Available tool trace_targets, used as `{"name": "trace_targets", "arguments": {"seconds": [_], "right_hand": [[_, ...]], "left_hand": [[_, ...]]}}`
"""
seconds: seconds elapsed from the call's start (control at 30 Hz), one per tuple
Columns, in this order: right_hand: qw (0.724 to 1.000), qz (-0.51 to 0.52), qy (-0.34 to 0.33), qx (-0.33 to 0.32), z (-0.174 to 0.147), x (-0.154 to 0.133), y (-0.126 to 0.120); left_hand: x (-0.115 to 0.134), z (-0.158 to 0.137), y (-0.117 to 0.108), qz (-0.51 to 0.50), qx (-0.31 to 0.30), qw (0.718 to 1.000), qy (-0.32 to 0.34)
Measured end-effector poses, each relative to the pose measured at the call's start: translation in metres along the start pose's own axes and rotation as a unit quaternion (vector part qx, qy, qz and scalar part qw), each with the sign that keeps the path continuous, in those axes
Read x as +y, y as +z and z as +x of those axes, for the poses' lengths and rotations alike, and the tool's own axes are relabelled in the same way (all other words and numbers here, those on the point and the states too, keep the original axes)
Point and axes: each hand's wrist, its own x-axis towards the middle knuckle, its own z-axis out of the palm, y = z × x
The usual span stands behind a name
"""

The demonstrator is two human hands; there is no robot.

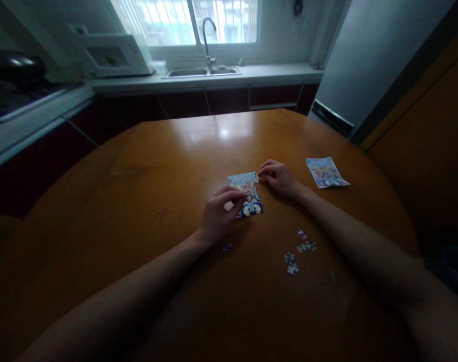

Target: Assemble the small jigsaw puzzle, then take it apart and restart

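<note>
A partly joined jigsaw puzzle (pixel 253 208) lies flat on the wooden table, with a blue cartoon face along its near edge and a ragged right side. My left hand (pixel 220 208) hangs over its left part, thumb and fingers pinched together; whatever they hold, if anything, is too small to make out. At the puzzle's upper right edge, my right hand (pixel 279 178) pinches a puzzle piece (pixel 256 178) against the border. One loose dark piece (pixel 227 247) rests just below my left wrist. Several loose pieces (pixel 307 246) are grouped nearer me on the right.
A creased picture sheet (pixel 326 172) lies on the table (pixel 157 161) beyond my right forearm. Past the table's far edge stand a counter with a sink (pixel 187 73), a tap (pixel 206 42) and a white microwave (pixel 111 56). A refrigerator (pixel 380 55) is at the right.
</note>
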Motion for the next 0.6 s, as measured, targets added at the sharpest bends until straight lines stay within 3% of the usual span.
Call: {"name": "trace_targets", "arguments": {"seconds": [0.17, 0.23, 0.6], "right_hand": [[1.0, -0.006, -0.007, -0.001, -0.001, -0.007, -0.001], [1.0, -0.01, -0.023, -0.005, -0.003, -0.013, -0.002], [0.986, -0.022, -0.145, -0.08, -0.009, -0.056, 0.001]], "left_hand": [[-0.01, 0.0, 0.003, -0.073, 0.04, 0.982, -0.169], [-0.013, 0.0, 0.004, -0.112, 0.05, 0.97, -0.209], [-0.009, 0.003, 0.002, -0.083, 0.064, 0.973, -0.204]]}}
